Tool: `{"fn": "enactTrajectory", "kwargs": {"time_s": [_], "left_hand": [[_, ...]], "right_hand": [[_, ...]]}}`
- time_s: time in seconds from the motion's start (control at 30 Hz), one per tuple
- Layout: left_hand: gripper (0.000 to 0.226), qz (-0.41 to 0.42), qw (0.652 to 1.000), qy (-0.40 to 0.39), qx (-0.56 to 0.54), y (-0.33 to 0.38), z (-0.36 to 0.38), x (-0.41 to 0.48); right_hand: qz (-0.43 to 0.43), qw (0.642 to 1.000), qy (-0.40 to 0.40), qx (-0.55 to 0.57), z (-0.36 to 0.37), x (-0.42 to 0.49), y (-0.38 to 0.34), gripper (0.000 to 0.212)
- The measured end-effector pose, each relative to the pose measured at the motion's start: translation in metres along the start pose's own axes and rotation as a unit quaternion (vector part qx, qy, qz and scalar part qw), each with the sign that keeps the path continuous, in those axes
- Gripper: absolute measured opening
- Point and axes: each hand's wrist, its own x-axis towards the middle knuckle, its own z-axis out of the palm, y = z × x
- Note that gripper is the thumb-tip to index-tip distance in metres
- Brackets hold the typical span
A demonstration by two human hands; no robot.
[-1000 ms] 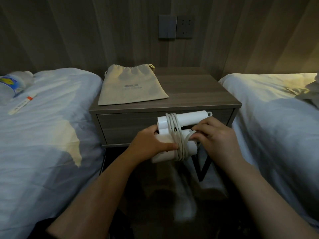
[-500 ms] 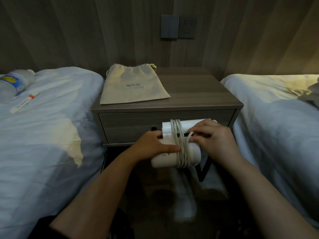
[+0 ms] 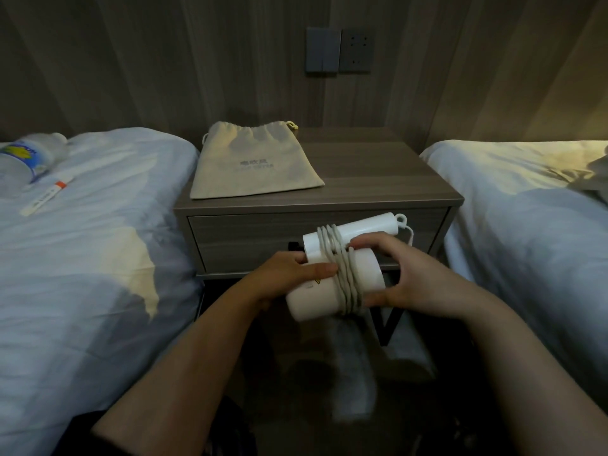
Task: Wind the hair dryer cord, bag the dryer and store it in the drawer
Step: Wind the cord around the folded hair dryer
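By the nightstand (image 3: pixel 378 179), left hand (image 3: pixel 286 274) grips hair dryer (image 3: pixel 312 302); right hand (image 3: pixel 416 278) apparently pinches cord (image 3: pixel 342 278).

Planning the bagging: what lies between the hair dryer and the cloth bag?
In the head view, only bare nightstand top and the closed drawer front separate the hair dryer from the cloth bag.

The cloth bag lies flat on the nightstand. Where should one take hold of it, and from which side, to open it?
Probably at the gathered mouth, which is its far edge, reaching from above and over the cloth bag. It lies flat on the nightstand, so only that puckered drawstring edge offers folds to pinch, and the bag opens there.
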Motion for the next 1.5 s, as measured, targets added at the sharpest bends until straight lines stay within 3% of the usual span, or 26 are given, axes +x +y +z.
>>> {"fn": "enactTrajectory", "kwargs": {"time_s": [0.1, 0.2, 0.33, 0.47, 0.63, 0.77, 0.9, 1.07, 1.13, 1.27, 1.4, 1.5], "left_hand": [[0.018, -0.012, 1.0, -0.018, -0.012, 0.004, 0.001, -0.004], [0.016, -0.01, 1.0, -0.018, -0.005, 0.005, 0.0, -0.005], [0.018, 0.01, 0.999, -0.013, 0.044, 0.002, 0.0, -0.004], [0.017, 0.031, 0.997, -0.02, 0.063, 0.004, 0.006, -0.005], [0.031, 0.062, 0.991, -0.051, 0.111, 0.005, 0.011, -0.007], [0.04, 0.077, 0.981, -0.057, 0.167, 0.003, 0.004, -0.008], [0.039, 0.078, 0.973, -0.076, 0.203, -0.001, 0.003, -0.005], [0.044, 0.082, 0.969, -0.075, 0.219, -0.004, 0.002, -0.003], [0.053, 0.088, 0.979, -0.046, 0.176, -0.003, 0.0, -0.002], [0.069, 0.115, 0.984, 0.108, 0.078, 0.001, -0.001, 0.0], [0.108, 0.154, 0.966, 0.168, 0.125, 0.001, 0.012, -0.003], [0.122, 0.171, 0.949, 0.181, 0.191, -0.001, 0.026, -0.007]], "right_hand": [[-0.024, 0.998, -0.011, -0.065, 0.003, -0.001, 0.0, 0.086], [-0.079, 0.986, 0.019, -0.149, 0.006, 0.0, -0.001, 0.082], [-0.079, 0.955, 0.054, -0.279, 0.005, 0.004, 0.002, 0.079], [-0.041, 0.967, 0.003, -0.253, 0.001, 0.005, 0.003, 0.07], [-0.039, 0.979, 0.054, -0.19, -0.001, 0.006, 0.01, 0.03], [0.009, 0.992, 0.09, -0.093, -0.006, 0.004, 0.016, 0.037], [0.036, 0.989, 0.032, -0.138, -0.007, 0.004, 0.021, 0.034], [0.061, 0.996, 0.007, -0.07, -0.007, 0.004, 0.02, 0.023], [0.069, 0.996, 0.042, -0.026, -0.006, 0.002, 0.02, 0.019], [0.097, 0.984, 0.144, 0.032, -0.005, 0.005, 0.018, 0.017], [0.133, 0.976, 0.168, 0.047, -0.005, 0.007, 0.015, 0.022], [0.16, 0.967, 0.188, 0.063, 0.002, 0.011, 0.015, 0.023]]}}
